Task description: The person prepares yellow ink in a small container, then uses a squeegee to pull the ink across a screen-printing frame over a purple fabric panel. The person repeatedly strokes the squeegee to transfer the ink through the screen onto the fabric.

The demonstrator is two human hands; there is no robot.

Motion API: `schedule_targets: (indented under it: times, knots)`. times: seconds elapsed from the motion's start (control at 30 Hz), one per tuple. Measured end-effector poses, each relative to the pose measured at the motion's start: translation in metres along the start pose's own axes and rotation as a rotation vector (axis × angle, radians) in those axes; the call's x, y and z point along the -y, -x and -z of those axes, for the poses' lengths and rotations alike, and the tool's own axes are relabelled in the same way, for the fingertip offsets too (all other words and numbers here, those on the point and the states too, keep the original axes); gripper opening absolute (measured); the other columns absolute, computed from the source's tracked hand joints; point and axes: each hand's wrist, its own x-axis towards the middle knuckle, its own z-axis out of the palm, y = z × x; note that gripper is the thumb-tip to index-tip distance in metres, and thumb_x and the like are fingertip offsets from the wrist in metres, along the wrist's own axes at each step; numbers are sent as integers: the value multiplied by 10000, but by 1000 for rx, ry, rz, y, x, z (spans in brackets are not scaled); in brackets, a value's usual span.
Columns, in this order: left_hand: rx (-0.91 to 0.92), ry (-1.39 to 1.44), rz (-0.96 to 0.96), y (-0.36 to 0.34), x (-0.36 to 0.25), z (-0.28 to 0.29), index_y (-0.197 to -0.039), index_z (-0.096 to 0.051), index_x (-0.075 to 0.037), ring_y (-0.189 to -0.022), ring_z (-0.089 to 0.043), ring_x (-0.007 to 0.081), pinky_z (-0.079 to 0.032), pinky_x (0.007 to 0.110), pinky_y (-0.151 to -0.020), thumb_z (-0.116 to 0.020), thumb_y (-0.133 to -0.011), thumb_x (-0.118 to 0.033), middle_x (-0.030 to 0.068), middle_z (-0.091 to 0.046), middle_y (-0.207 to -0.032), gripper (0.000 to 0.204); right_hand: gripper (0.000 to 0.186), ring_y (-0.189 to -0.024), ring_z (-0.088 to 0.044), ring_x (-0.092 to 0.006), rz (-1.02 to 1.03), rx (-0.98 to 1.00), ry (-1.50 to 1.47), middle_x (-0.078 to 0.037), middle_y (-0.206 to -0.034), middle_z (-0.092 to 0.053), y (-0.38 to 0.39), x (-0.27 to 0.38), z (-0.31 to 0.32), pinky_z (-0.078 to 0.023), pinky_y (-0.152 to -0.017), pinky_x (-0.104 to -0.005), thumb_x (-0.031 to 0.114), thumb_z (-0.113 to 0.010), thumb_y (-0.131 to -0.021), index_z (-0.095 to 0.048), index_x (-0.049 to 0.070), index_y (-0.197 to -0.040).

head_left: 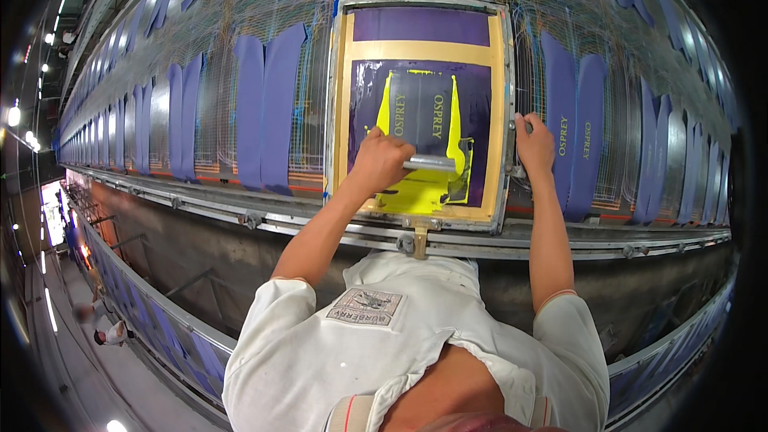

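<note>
In front of me lies a screen-printing frame [340,112] with a metal rim, tan tape and a purple mesh. My left hand [382,162] is wrapped round a grey squeegee [432,162] low on the mesh. Bright yellow-green ink [416,192] pools below the squeegee, and streaks of it run up both sides of the lettered print area. At the frame's right edge, my right hand [534,144] is curled with its fingers against the metal rim; the palm side is partly hidden. Right of that hand lie purple fabric pieces [572,164] with small lettering.
Paired purple fabric pieces [264,112] lie in rows along the long, ink-streaked table. A metal rail [312,230] runs along its near edge, with a bracket [420,242] below the frame. Another table [176,316] stands behind me; a person [112,331] is far left.
</note>
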Motion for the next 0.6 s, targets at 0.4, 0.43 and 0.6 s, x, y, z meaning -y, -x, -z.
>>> schedule_targets:
  times: [0.4,0.43,0.6]
  knots:
    - [16,-12,12,-146,91,35,-830,-708,-119,-740,-672,311,-460,446,-786,-851,-737,-309,87,-702,-753,256,276,-915,-667,-355,761,400,71,-153,-950,-722,-74,158,-18,-492,-898,-461,272,-784,-807,-701,61,-964]
    - [5,0,21,-147,88,34,-814,-695,-108,-747,-671,315,-460,447,-793,-854,-731,-301,87,-694,-738,264,279,-902,-673,-357,745,420,133,-154,-928,-726,-76,156,-26,-487,-894,-470,273,-797,-783,-696,61,-933]
    - [-111,12,-37,-107,63,14,-810,-674,-123,-749,-670,291,-440,438,-777,-857,-689,-222,69,-679,-748,241,237,-868,-656,-354,848,303,113,-138,-830,-690,-34,130,-38,-473,-873,-464,151,-803,-700,-668,70,-877]
